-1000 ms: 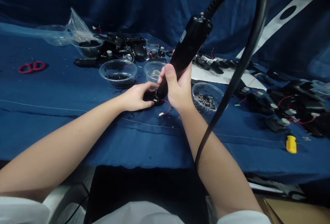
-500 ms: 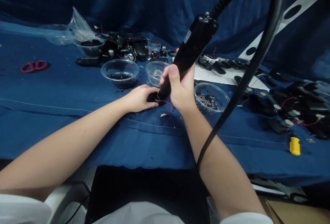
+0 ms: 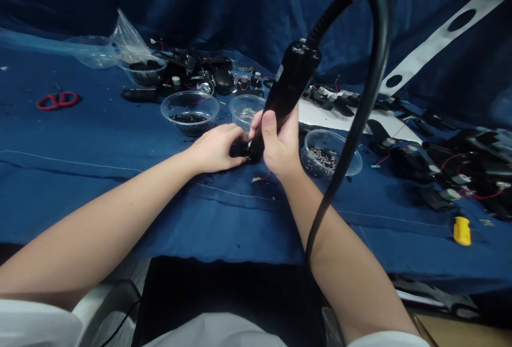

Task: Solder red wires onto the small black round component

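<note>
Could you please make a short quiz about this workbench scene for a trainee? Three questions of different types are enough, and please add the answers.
1. True or false: the right hand holds the corded electric screwdriver.
2. What stands just to the right of the right hand? A: scissors. B: a clear plastic bowl. C: a cardboard box.
3. Fill in the blank: the wire on the small black part under the left hand is ____.

Key: 1 true; 2 B; 3 red.
</note>
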A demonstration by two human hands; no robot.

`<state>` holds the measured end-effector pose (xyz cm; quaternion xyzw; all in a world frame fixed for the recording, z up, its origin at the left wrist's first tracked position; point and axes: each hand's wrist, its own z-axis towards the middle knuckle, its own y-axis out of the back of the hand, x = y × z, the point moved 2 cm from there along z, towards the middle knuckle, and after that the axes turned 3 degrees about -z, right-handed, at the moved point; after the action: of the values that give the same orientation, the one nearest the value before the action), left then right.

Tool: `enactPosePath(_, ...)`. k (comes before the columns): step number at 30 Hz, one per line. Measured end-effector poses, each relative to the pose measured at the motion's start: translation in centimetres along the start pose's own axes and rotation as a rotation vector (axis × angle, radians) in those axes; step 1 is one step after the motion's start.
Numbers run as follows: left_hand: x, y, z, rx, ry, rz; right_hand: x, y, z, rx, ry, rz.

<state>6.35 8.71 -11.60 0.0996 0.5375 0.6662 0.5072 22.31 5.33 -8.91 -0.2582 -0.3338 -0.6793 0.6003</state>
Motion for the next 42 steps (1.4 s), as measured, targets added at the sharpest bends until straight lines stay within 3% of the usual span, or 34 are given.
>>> enactPosePath(3,-0.6,0.6,-0.1,0.004,-0.092,-0.031,0.1,0.1,-0.1,-0.102,0.011,0.086)
enactPosePath(9,-0.6,0.1,-0.1,0.058,-0.221,-0.061,-0.4,0.4,-0.4,-0.145,-0.011,0.116)
enactPosePath(32,-0.7,-0.3,-0.3,-0.036,-0.378,0.1,-0.7,1.4,-0.6,-0.232,-0.041,0.27)
enactPosePath(42,-0.4,-0.5,0.1,-0.024,-0.342,0.035,-0.7,2.2,-0.1,-0.32,-0.043,0.331)
